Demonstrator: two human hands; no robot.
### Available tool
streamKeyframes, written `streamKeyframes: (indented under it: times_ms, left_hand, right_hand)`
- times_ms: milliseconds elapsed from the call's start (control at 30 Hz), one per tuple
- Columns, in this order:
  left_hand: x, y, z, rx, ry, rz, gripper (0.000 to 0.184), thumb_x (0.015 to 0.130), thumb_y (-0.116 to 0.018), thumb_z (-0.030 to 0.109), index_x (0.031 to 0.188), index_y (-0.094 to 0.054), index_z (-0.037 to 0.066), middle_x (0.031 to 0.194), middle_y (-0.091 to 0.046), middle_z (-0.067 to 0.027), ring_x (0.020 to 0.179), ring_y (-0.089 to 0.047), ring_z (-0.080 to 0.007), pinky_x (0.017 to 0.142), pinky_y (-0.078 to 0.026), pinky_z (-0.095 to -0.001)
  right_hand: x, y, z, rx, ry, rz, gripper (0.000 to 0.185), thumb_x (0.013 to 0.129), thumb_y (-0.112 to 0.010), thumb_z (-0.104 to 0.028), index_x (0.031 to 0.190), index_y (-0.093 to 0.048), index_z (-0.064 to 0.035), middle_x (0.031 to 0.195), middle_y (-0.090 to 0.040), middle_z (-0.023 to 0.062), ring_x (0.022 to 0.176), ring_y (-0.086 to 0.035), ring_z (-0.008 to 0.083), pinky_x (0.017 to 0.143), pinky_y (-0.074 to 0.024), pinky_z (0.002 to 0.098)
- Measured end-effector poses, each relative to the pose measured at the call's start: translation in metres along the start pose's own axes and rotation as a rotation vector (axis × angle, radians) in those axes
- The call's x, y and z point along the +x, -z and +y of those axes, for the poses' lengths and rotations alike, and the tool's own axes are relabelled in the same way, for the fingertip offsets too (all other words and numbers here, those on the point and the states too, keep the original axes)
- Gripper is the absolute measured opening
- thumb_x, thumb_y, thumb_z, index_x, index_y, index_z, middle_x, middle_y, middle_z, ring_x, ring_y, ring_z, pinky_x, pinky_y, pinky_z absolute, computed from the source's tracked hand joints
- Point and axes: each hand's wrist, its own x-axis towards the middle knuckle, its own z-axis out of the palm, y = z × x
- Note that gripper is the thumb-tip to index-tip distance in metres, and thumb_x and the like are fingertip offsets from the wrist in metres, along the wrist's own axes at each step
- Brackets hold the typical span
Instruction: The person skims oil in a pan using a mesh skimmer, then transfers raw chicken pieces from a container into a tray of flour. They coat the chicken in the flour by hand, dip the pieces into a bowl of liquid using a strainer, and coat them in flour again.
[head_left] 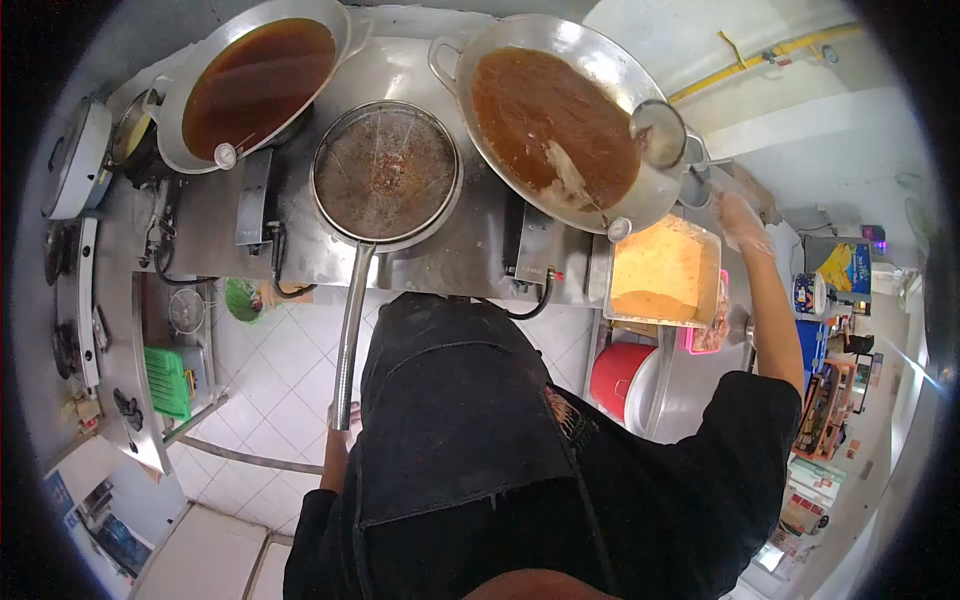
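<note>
My right hand point(743, 222), in a clear plastic glove, reaches beside the right-hand wok point(640, 85); its fingers are too unclear to show a grip. Close to it are a small metal pot point(695, 187) and a round strainer point(659, 134) resting over the wok's rim. Brown oil point(540, 120) with a pale foamy streak fills that wok. At lower left, my left hand point(350, 415) is mostly hidden behind the end of the long handle point(352, 330) of a large fine-mesh strainer point(385, 170). That strainer lies over a round pan, with brown crumbs in its mesh.
Another wok point(180, 130) of dark oil stands at upper left, a thermometer point(226, 155) on its rim. A square tub of orange-yellow flour point(665, 270) sits at right beside a pink tray point(705, 335). Below are a red bucket point(615, 378) and a green basket point(168, 382).
</note>
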Motion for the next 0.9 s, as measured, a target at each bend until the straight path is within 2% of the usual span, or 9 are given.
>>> streamKeyframes:
  times_ms: [100, 233, 400, 500, 600, 667, 700, 800, 900]
  left_hand:
    - [0.003, -0.007, 0.005, 0.027, -0.024, -0.002, 0.022, 0.098, -0.058, 0.028, 0.104, -0.061, 0.008, 0.076, -0.061, -0.0062, 0.058, -0.060, -0.0183, 0.046, -0.048, -0.0295]
    - [-0.003, -0.017, 0.017, 0.058, -0.064, -0.017, 0.024, 0.097, -0.059, 0.029, 0.107, -0.062, 0.007, 0.077, -0.063, -0.0065, 0.059, -0.063, -0.0191, 0.047, -0.050, -0.0305]
    - [-0.021, -0.018, 0.034, 0.133, -0.117, -0.087, 0.027, 0.097, -0.059, 0.030, 0.110, -0.064, 0.007, 0.078, -0.066, -0.0068, 0.061, -0.066, -0.0201, 0.048, -0.053, -0.0319]
    - [0.001, 0.004, 0.025, 0.617, -0.138, -0.057, 0.040, 0.099, -0.057, 0.033, 0.128, -0.061, 0.004, 0.102, -0.072, -0.0100, 0.098, -0.072, -0.0260, 0.082, -0.061, -0.0370]
    - [0.077, 0.067, -0.030, 1.243, -0.428, -0.015, 0.050, 0.102, -0.050, 0.034, 0.139, -0.054, 0.002, 0.139, -0.059, -0.0156, 0.133, -0.054, -0.0277, 0.115, -0.041, -0.0362]
    - [0.051, 0.061, -0.024, 1.480, -0.589, -0.057, 0.052, 0.102, -0.048, 0.031, 0.146, -0.049, 0.003, 0.151, -0.049, -0.0172, 0.141, -0.046, -0.0287, 0.121, -0.033, -0.0377]
    - [0.057, 0.040, -0.005, 1.162, -0.104, -0.002, 0.053, 0.101, -0.051, 0.021, 0.150, -0.042, 0.002, 0.152, -0.046, -0.0187, 0.140, -0.046, -0.0328, 0.119, -0.036, -0.0384]
    - [0.058, 0.040, 0.000, 1.410, -0.084, -0.006, 0.051, 0.104, -0.050, 0.024, 0.150, -0.042, 0.003, 0.148, -0.050, -0.0206, 0.136, -0.049, -0.0355, 0.114, -0.042, -0.0373]
    - [0.042, 0.041, -0.010, 0.883, -0.229, 0.038, 0.054, 0.104, -0.049, 0.041, 0.144, -0.049, 0.005, 0.137, -0.058, -0.0186, 0.120, -0.059, -0.0331, 0.094, -0.053, -0.0436]
  right_hand:
    - [0.001, -0.013, -0.013, 0.185, 0.185, -0.249, 0.056, 0.101, -0.041, -0.008, 0.156, -0.042, -0.0209, 0.075, -0.058, 0.0052, 0.062, -0.056, 0.0187, 0.057, -0.0469, 0.0329]
    - [-0.007, 0.064, -0.137, 0.720, -0.436, -0.675, 0.053, 0.106, -0.043, -0.016, 0.158, -0.038, -0.0246, 0.064, -0.039, -0.0033, 0.047, -0.033, 0.0071, 0.041, -0.0320, 0.0251]
    - [-0.003, 0.064, -0.176, 0.913, -0.301, -0.656, 0.051, 0.107, -0.045, -0.018, 0.157, -0.039, -0.0236, 0.061, -0.038, -0.0046, 0.044, -0.029, 0.0063, 0.037, -0.0249, 0.0239]
    - [-0.004, 0.062, -0.192, 1.018, -0.244, -0.651, 0.051, 0.107, -0.046, -0.018, 0.157, -0.041, -0.0236, 0.060, -0.038, -0.0052, 0.044, -0.029, 0.0052, 0.037, -0.0232, 0.0230]
    - [-0.010, 0.065, -0.214, 1.205, -0.270, -0.630, 0.051, 0.106, -0.048, -0.017, 0.156, -0.042, -0.0240, 0.060, -0.038, -0.0054, 0.043, -0.030, 0.0043, 0.035, -0.0222, 0.0219]
    - [-0.013, 0.062, -0.228, 1.256, -0.264, -0.578, 0.051, 0.106, -0.049, -0.017, 0.156, -0.042, -0.0235, 0.059, -0.038, -0.0055, 0.043, -0.029, 0.0043, 0.035, -0.0222, 0.0216]
    - [-0.014, 0.064, -0.237, 1.288, -0.265, -0.551, 0.050, 0.106, -0.049, -0.017, 0.156, -0.042, -0.0219, 0.060, -0.038, -0.0055, 0.041, -0.028, 0.0048, 0.034, -0.0205, 0.0212]
    - [-0.021, 0.079, -0.265, 1.299, -0.232, -0.454, 0.051, 0.106, -0.048, -0.017, 0.157, -0.040, -0.0192, 0.061, -0.035, -0.0057, 0.044, -0.026, 0.0041, 0.036, -0.0204, 0.0218]
    - [-0.021, 0.066, -0.272, 1.091, 0.073, -0.310, 0.050, 0.107, -0.047, -0.017, 0.156, -0.041, -0.0148, 0.080, -0.062, 0.0018, 0.064, -0.058, 0.0092, 0.055, -0.0482, 0.0234]
